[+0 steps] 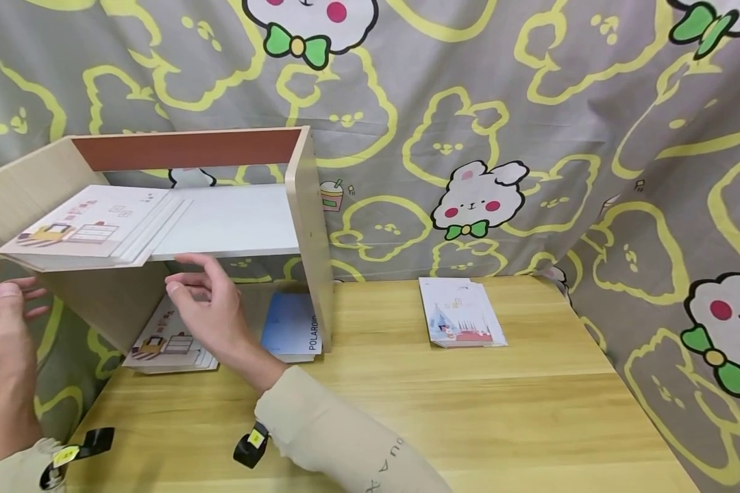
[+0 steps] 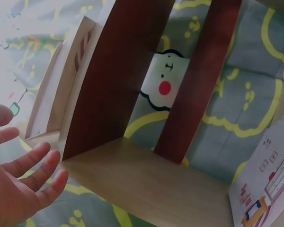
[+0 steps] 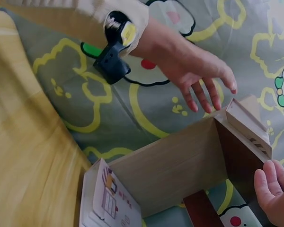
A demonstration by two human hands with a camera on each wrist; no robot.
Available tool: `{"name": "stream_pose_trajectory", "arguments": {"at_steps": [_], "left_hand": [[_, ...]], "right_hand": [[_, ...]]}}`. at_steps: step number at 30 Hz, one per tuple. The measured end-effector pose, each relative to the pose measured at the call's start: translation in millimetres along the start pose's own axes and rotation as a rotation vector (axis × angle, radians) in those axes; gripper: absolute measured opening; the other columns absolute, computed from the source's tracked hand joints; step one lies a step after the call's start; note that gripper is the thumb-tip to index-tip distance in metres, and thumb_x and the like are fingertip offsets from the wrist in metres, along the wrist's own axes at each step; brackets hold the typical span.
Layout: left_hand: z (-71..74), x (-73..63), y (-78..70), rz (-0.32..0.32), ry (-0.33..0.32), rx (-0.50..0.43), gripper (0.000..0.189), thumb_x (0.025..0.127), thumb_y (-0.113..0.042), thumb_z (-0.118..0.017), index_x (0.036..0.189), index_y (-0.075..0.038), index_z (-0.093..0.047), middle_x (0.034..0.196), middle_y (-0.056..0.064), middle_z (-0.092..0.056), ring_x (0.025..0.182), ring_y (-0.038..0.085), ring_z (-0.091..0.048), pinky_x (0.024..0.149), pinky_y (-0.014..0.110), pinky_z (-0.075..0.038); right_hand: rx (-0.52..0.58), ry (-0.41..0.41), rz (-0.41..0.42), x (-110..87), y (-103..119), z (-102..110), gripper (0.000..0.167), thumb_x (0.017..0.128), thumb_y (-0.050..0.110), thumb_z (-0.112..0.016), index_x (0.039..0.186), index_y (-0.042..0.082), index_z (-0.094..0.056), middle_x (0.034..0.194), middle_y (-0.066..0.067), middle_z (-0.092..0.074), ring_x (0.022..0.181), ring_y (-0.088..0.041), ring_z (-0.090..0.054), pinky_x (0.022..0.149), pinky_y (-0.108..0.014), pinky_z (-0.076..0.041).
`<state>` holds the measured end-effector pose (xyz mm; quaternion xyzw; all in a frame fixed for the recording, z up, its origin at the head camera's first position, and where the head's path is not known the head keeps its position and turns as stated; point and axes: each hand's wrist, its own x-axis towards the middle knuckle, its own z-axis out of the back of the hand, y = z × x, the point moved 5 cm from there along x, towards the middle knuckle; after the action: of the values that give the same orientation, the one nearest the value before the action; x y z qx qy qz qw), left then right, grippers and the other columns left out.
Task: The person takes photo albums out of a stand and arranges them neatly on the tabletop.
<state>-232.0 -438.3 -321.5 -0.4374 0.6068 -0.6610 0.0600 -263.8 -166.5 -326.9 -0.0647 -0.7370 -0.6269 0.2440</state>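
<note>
A stack of white illustrated books lies on the upper board of a small wooden shelf, at its left end, the front corner jutting past the board's edge. My left hand is just left of that stack, fingers spread and holding nothing. In front of the shelf, my right hand hangs near the upper board's front edge with loosely bent, empty fingers. In the right wrist view, the right hand shows beside the board's edge, with the left hand apart from the stack.
Under the upper board, another illustrated book stack stands at left and a blue book marked POLAROID at right. A further small pile of books lies on the wooden table. A patterned curtain hangs behind.
</note>
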Motion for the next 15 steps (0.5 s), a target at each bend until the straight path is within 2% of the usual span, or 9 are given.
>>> {"name": "stream_pose_trajectory", "arguments": {"at_steps": [6, 10, 15], "left_hand": [[2.3, 5.4, -3.9, -0.001, 0.000, 0.114, 0.039, 0.108, -0.013, -0.046, 0.146, -0.015, -0.051, 0.105, -0.009, -0.070, 0.090, 0.001, -0.067, 0.074, 0.007, -0.051], [2.4, 7.3, -4.5, 0.006, 0.009, 0.140, 0.039, 0.109, -0.015, -0.043, 0.148, -0.016, -0.049, 0.102, -0.013, -0.070, 0.089, 0.000, -0.068, 0.074, 0.007, -0.051], [4.0, 9.5, -4.4, -0.004, 0.023, 0.271, 0.041, 0.110, -0.020, -0.039, 0.150, -0.020, -0.046, 0.102, -0.018, -0.067, 0.088, -0.004, -0.066, 0.072, 0.006, -0.050]], "right_hand": [[-0.022, -0.037, -0.037, 6.6, -4.2, -5.0, 0.036, 0.102, 0.018, -0.062, 0.136, 0.027, -0.059, 0.107, 0.013, -0.073, 0.094, 0.007, -0.065, 0.073, -0.016, -0.053], [-0.030, -0.067, -0.060, 10.3, -9.4, -6.9, 0.035, 0.101, 0.023, -0.062, 0.136, 0.031, -0.060, 0.105, 0.017, -0.070, 0.092, 0.006, -0.065, 0.075, -0.016, -0.053], [-0.078, -0.073, -0.052, 13.8, -13.6, -10.3, 0.035, 0.101, 0.027, -0.060, 0.136, 0.033, -0.060, 0.108, 0.018, -0.068, 0.096, 0.006, -0.063, 0.080, -0.015, -0.052]]}}
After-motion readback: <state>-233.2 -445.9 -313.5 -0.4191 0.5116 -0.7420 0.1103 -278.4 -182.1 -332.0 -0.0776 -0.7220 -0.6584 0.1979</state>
